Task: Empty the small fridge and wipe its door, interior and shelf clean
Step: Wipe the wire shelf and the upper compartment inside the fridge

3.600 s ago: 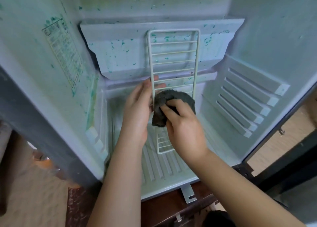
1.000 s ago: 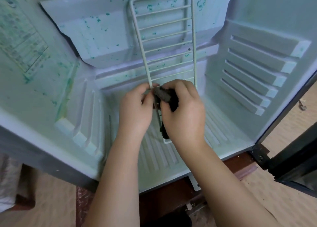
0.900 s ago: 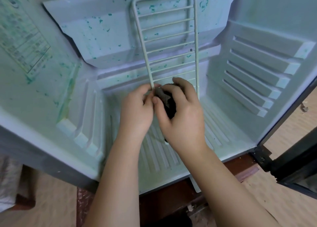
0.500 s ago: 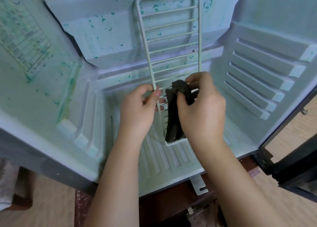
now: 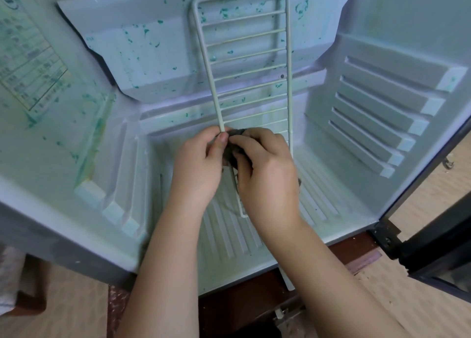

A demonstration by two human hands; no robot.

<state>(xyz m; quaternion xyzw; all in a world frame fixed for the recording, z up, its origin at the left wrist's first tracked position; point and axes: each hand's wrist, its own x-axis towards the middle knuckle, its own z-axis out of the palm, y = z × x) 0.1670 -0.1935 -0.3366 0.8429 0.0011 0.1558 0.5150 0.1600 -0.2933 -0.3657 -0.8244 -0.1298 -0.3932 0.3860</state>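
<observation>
Inside fridge (image 5: 331,210), shelf (image 5: 288,57) upright lengthwise, cloth (image 5: 237,133) pinched

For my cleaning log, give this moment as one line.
wiping wire shelf | left hand: grips shelf | right hand: grips dark cloth

Shelf: a narrow white wire shelf (image 5: 244,64) with many cross-rungs stood on end inside the fridge, gripped at its left rail by the left hand (image 5: 201,164).
Cloth: a dark, bunched cloth (image 5: 233,154) was pressed to that rail by the right hand (image 5: 267,177) and mostly hidden.
Fridge: the fridge (image 5: 369,184) stood open, its pale walls speckled with green stains.
Door: the dark door (image 5: 438,248) was swung open at the right.
</observation>
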